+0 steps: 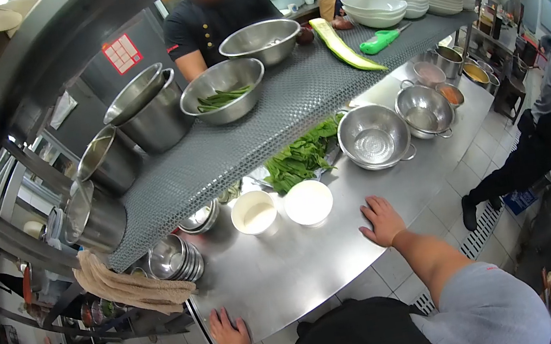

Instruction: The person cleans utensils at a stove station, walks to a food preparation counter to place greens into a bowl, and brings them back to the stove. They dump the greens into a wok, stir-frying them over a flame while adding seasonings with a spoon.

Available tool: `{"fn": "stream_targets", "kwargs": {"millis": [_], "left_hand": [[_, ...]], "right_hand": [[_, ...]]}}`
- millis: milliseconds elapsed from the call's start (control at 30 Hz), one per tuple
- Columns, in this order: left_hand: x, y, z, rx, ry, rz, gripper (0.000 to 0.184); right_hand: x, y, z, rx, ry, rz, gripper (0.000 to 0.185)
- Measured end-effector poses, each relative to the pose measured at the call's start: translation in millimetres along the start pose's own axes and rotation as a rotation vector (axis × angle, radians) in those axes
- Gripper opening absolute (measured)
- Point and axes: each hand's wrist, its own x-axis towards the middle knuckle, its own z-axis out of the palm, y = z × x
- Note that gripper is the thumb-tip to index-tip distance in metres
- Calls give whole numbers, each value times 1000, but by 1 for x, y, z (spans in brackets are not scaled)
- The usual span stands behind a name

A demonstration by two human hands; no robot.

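My left hand point(229, 331) lies flat on the front left corner of the steel counter point(292, 280), fingers apart and holding nothing. Toward the counter's right side, my right hand point(382, 221) rests with spread fingers on the metal, also holding nothing. Beyond it sits a steel colander point(374, 137) with handles. Two white tubs, one point(254, 213) left and one point(308, 202) right, stand side by side between my hands, farther back. Behind them is a pile of green leaves point(304, 152). Stacked small steel bowls point(176, 258) are nearest to my left hand.
A raised shelf point(219, 173) carries a steel bowl of green beans point(224, 93), pots, a long cut green vegetable point(344, 48), a green-handled tool point(380, 40) and white dishes point(376, 9). A towel point(128, 285) hangs left. One person point(217, 17) stands opposite; another point(545, 117) is at right.
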Motion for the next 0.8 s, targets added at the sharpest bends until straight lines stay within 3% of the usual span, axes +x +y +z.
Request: {"fn": "stream_targets", "kwargs": {"millis": [567,767,800], "left_hand": [[-2,3,-1,-26,-11,-5,58],[0,4,-8,-4,-10,-15,57],[2,2,-6,-7,2,-25,57]], "right_hand": [[-2,2,1,13,6,-8,59],[19,-3,-2,66,145,-39,54],[38,-3,-6,288,52,181,54]]}}
